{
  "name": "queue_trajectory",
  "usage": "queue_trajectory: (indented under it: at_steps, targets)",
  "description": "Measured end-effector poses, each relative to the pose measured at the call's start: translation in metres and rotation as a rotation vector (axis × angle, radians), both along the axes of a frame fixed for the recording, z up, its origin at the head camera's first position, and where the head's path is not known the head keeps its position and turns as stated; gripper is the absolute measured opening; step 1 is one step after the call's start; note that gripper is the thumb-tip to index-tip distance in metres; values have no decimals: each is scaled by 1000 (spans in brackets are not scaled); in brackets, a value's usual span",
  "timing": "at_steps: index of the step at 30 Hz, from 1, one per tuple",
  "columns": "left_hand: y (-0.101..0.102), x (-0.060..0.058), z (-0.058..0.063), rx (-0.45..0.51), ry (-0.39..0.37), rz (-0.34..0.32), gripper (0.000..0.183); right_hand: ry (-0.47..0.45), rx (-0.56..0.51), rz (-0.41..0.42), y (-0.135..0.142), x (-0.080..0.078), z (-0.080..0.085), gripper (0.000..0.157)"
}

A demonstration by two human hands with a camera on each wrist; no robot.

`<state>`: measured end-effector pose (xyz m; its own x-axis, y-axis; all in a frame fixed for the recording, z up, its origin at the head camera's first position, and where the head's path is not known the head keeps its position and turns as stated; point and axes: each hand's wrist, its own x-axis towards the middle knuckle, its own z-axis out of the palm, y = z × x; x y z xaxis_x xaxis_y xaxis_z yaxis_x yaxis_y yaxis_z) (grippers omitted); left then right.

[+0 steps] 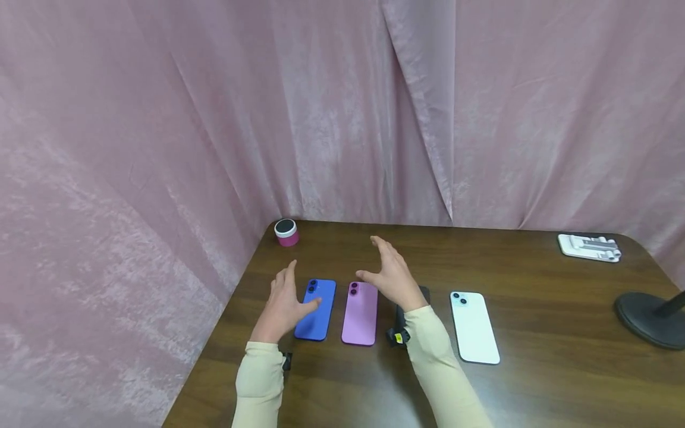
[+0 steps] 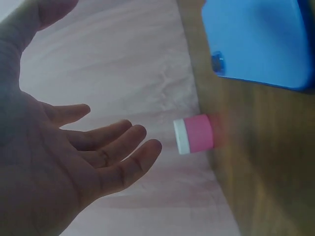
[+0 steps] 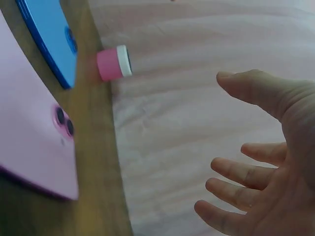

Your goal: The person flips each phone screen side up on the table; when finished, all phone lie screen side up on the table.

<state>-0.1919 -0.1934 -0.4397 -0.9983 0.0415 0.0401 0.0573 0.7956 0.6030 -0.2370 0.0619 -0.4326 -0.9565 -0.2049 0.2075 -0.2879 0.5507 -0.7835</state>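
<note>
Hovering above the tabletop (image 1: 546, 315), the left hand (image 1: 279, 309) and right hand (image 1: 393, 279) each have a spread grip, thumb apart from fingers. A blue phone (image 1: 317, 321) lies near the left; a purple phone (image 1: 360, 315) lies between it and a partly hidden dark item (image 1: 425, 292).

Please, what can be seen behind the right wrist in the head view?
Parts of a dark, flat object show on either side of the wrist. Its middle is covered by the right hand and sleeve, so I cannot tell exactly what it is.
</note>
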Motion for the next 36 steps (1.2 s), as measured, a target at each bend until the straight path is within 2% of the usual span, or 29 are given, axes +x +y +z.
queue_trajectory:
  at_steps: [7,12,18,24,29,36]
  targets:
    - [-4,10,-16,-3,-32,20,105,-41,9,37,-23,-3,-20,83]
    - [-8,15,-19,-8,-42,43,103,-65,24,81,-35,-1,-28,83]
    - [-10,19,-21,-13,-110,44,97,-81,63,137,-47,-2,-34,82]
    - [-6,19,-26,-30,-141,41,94,-112,122,181,-58,-4,-40,82]
    - [0,20,-29,-58,-178,63,93,-123,144,220,-66,-6,-44,81]
    - [7,20,-36,-51,-183,65,98,-144,169,205,-71,-10,-51,82]
